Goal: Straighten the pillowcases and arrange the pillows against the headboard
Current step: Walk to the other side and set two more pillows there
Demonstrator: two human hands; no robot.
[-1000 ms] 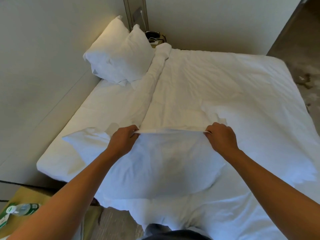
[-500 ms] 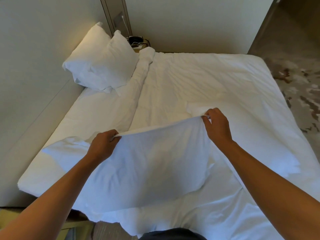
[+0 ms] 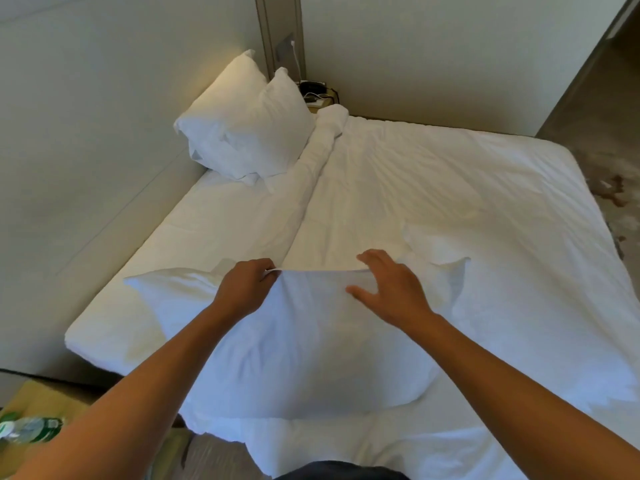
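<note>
A white pillow (image 3: pixel 311 358) in a creased pillowcase lies across the near edge of the bed. My left hand (image 3: pixel 244 289) pinches the far hem of its pillowcase. My right hand (image 3: pixel 391 289) hovers over the same hem with fingers spread, holding nothing. Two more white pillows (image 3: pixel 242 133) lean together against the padded headboard (image 3: pixel 86 168) at the far left corner of the bed.
A white duvet (image 3: pixel 433 188) covers the mattress, its folded edge running from the far pillows toward me. A nightstand (image 3: pixel 318 98) with a dark device and cables stands behind the bed. A plastic bottle (image 3: pixel 27 429) lies on a yellowish surface at lower left. Patterned carpet (image 3: pixel 609 188) is at right.
The pillow was lifted by its hem, then lowered back onto the bed. My right hand has let go of the hem and opened; my left hand still pinches it.
</note>
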